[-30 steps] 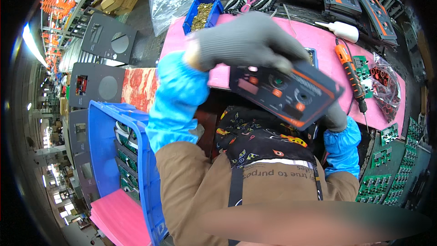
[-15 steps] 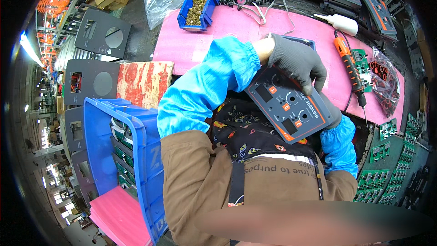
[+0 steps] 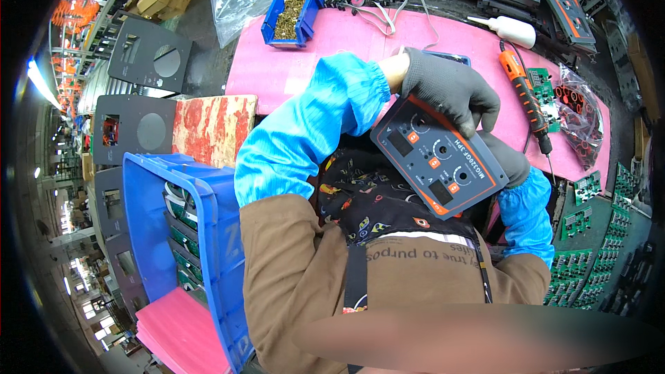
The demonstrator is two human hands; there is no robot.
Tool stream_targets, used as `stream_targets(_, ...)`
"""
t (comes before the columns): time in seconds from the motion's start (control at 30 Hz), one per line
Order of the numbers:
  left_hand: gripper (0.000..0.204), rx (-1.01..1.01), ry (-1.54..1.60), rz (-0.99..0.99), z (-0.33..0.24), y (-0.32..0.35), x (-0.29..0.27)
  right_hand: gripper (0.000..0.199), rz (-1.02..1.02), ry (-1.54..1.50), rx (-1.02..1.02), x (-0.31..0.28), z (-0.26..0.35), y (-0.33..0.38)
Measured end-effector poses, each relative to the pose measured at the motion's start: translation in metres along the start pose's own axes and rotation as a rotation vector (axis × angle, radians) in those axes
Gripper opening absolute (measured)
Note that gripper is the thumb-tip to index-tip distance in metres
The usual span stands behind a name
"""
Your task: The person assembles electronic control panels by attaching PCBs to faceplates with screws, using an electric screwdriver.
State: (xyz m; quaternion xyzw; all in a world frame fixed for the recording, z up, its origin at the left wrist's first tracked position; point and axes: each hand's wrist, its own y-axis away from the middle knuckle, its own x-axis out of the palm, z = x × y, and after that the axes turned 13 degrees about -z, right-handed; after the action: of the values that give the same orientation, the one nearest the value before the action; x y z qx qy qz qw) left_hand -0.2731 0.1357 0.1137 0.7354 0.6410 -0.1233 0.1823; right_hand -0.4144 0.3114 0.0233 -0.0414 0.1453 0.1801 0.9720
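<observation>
A dark grey control panel point(image 3: 440, 156) with an orange border, dials and two dark display windows is tilted in front of my body, above my lap. My right hand point(image 3: 509, 159), in a grey glove, grips its right edge; most of those fingers are behind the panel. Over its upper edge bends my left hand point(image 3: 454, 90), also gloved in grey. Its thumb and fingers are pressed together beside the panel's upper right edge. Whatever they may pinch is hidden. Behind the left wrist shows a small part of a blue-edged thing point(image 3: 457, 59).
On the pink mat point(image 3: 242, 69) are a blue bin point(image 3: 309, 17) of small brass parts, an orange-black electric screwdriver point(image 3: 523, 86) and a white bottle point(image 3: 512, 30). Circuit boards point(image 3: 575, 263) cover the right side. A blue crate point(image 3: 225, 235) stands at left, near more grey panels point(image 3: 135, 130).
The surroundings have shifted slightly left in the picture. Both hands stay at the panel, with the left fingers nearly in the same pose.
</observation>
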Motion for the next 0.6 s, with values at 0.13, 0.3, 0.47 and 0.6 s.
stream_targets(0.13,0.032,0.001,0.044,0.000,-0.003,-0.001,0.001,0.046,-0.116,-0.156,0.096,0.014,-0.009,-0.003)
stream_targets(0.3,0.033,-0.002,-0.002,-0.043,-0.004,0.001,-0.001,0.046,-0.054,0.060,0.104,-0.001,0.008,-0.002)
stream_targets(0.47,0.033,0.034,0.016,-0.015,-0.012,0.004,0.001,0.044,-0.150,0.216,-0.140,0.007,0.003,-0.001)
stream_targets(0.6,0.034,0.070,-0.002,-0.078,-0.011,0.006,0.004,0.040,-0.460,-0.782,0.633,0.015,0.030,0.002)
